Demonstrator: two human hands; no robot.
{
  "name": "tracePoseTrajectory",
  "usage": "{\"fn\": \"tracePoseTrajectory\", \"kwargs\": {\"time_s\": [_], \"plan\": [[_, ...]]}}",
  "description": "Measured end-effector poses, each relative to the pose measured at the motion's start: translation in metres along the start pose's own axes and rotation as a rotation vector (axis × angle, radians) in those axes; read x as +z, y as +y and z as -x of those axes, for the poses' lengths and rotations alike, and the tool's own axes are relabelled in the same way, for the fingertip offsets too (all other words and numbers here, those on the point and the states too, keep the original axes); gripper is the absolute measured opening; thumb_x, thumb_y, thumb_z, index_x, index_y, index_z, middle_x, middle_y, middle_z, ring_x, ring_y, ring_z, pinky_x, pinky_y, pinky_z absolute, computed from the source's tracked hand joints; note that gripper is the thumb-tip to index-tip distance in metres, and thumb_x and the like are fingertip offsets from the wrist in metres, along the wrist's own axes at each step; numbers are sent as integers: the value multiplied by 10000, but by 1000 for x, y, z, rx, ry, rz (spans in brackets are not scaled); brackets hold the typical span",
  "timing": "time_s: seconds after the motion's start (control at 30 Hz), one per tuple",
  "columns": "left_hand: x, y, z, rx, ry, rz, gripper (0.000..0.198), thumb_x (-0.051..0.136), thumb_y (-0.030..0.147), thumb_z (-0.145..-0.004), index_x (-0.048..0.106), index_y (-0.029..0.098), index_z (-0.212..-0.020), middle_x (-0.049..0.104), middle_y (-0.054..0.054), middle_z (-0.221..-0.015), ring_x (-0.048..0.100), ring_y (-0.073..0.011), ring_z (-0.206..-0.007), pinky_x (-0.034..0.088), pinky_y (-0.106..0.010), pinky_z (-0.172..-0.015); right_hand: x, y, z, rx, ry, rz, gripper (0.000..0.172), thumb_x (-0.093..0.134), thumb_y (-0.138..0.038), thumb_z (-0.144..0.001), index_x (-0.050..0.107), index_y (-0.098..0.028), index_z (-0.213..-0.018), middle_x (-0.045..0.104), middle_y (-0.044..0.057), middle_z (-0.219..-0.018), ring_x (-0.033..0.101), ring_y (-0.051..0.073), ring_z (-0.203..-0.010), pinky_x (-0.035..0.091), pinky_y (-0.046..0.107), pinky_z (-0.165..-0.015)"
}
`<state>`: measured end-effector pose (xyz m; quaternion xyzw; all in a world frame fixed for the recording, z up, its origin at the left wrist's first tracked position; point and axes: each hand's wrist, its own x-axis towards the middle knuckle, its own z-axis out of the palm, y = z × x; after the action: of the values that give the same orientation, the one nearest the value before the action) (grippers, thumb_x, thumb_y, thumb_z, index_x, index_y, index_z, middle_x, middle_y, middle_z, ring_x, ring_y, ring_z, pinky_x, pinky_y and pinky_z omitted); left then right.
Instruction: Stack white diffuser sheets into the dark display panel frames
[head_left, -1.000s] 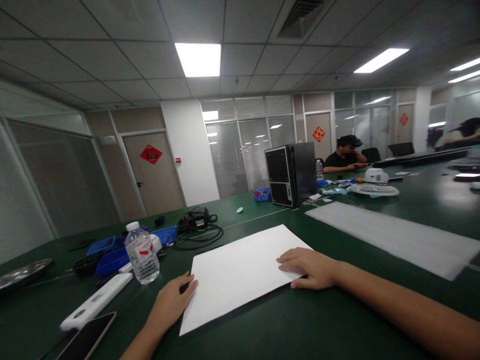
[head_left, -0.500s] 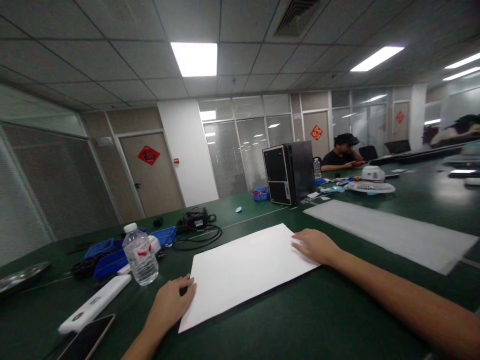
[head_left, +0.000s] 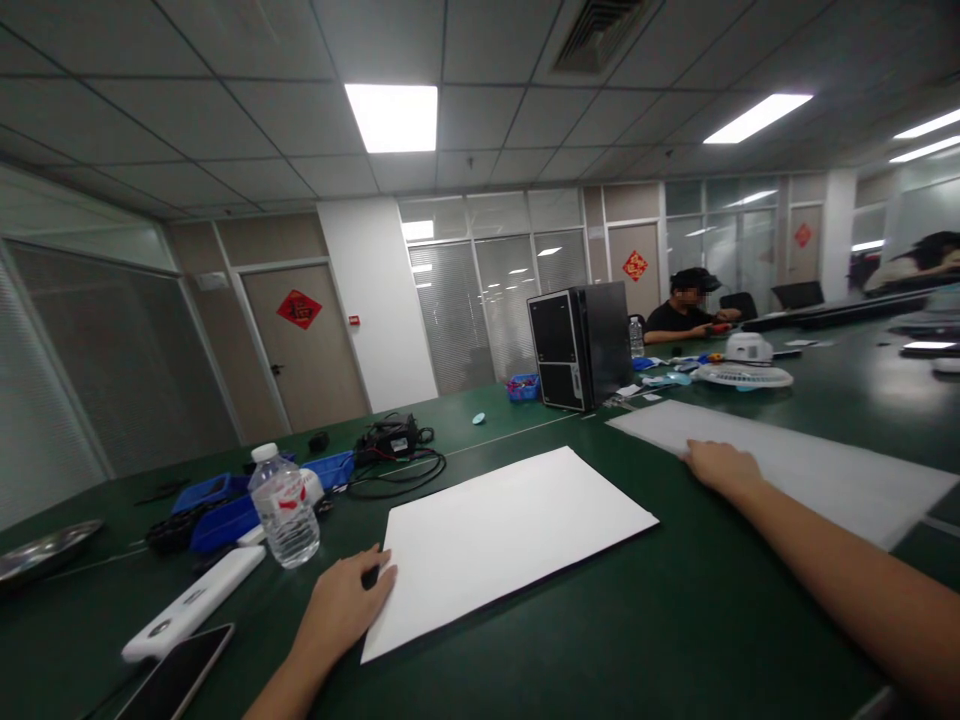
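A white sheet of paper [head_left: 510,550] lies flat on the green table. My left hand [head_left: 349,600] is at its left edge, thumb and forefinger bent together on the margin. Farther right, my right hand [head_left: 721,466] reaches over the near-left edge of a long translucent white sheet [head_left: 832,470]. Its fingers are stretched out to the left; whether they press on the sheet is hard to tell. The paper's right end is uncovered.
Left of the paper stand a water bottle [head_left: 285,510], a white device [head_left: 193,605], a phone [head_left: 176,675] and blue trays [head_left: 225,525]. A black adapter with cables [head_left: 394,440] and a computer tower [head_left: 577,345] are behind. Another person [head_left: 686,310] sits at the far side.
My right hand has left the paper's right edge and moved right to the translucent sheet. My left hand stays at the paper's left edge.
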<state>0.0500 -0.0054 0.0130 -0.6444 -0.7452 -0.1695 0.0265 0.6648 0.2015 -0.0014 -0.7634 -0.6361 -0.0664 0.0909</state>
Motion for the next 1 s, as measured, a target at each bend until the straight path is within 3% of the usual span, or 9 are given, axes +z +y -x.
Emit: {"fn": "tracePoseTrajectory", "kwargs": {"time_s": [0.17, 0.27, 0.4, 0.5, 0.6, 0.73, 0.8, 1.0], "plan": [[1, 0, 0, 7, -15, 2, 528, 501, 500, -838, 732, 195, -1202, 663, -76, -1348, 615, -318, -1251, 433, -462, -1094, 1, -14, 5, -57, -20, 36, 350, 595, -428, -944, 617, -162, -1170, 643, 73, -1169, 630, 202, -1025, 532, 436, -902], [2, -2, 0, 13, -11, 10, 531, 496, 505, -843, 733, 192, -1200, 670, -79, -1342, 618, -314, -1247, 431, -455, -1099, -6, -35, 16, -158, 17, 27, 309, 531, -362, -978, 619, -125, -1156, 665, 117, -1109, 646, 235, -996, 535, 461, -872], [6, -6, -1, 27, 1, 28, 548, 484, 508, -852, 717, 180, -1224, 644, -94, -1378, 613, -298, -1256, 419, -437, -1114, -21, -71, 41, -462, 61, -55, 344, 416, -287, -989, 625, -105, -1193, 674, 207, -1135, 639, 318, -1050, 487, 508, -921], [11, -9, -3, 49, 3, 41, 560, 471, 495, -861, 696, 168, -1255, 620, -103, -1407, 589, -282, -1288, 405, -423, -1128, -30, -98, 64, -721, 51, -137, 412, 399, -356, -993, 570, -193, -1330, 621, 141, -1319, 591, 283, -1176, 432, 451, -1033], [16, -13, -5, 72, -2, 54, 566, 456, 495, -870, 677, 178, -1283, 578, -93, -1453, 563, -270, -1318, 397, -412, -1136, -35, -117, 87, -930, -15, -209, 452, 373, -453, -1001, 540, -267, -1378, 601, 60, -1377, 570, 218, -1224, 431, 364, -1053], [18, -14, -7, 81, -7, 69, 575, 447, 497, -876, 664, 175, -1300, 575, -100, -1454, 554, -277, -1326, 388, -434, -1143, -38, -129, 104, -1148, -157, -364, 516, 417, -538, -975, 524, -287, -1413, 581, 61, -1407, 530, 244, -1286, 406, 427, -1085], [18, -13, -7, 80, -9, 76, 578, 448, 497, -876, 665, 167, -1298, 588, -105, -1440, 554, -281, -1326, 386, -438, -1144, -37, -130, 103, -1143, -160, -394, 552, 439, -572, -956, 527, -282, -1417, 561, 74, -1430, 503, 267, -1314, 378, 459, -1104], [17, -11, -6, 71, -27, 92, 592, 445, 507, -872, 661, 161, -1302, 587, -114, -1441, 554, -292, -1324, 384, -459, -1142, -30, -114, 77, -880, -54, -364, 568, 388, -598, -948, 710, -205, -1202, 645, 152, -1298, 577, 343, -1196, 397, 537, -1049]]}}
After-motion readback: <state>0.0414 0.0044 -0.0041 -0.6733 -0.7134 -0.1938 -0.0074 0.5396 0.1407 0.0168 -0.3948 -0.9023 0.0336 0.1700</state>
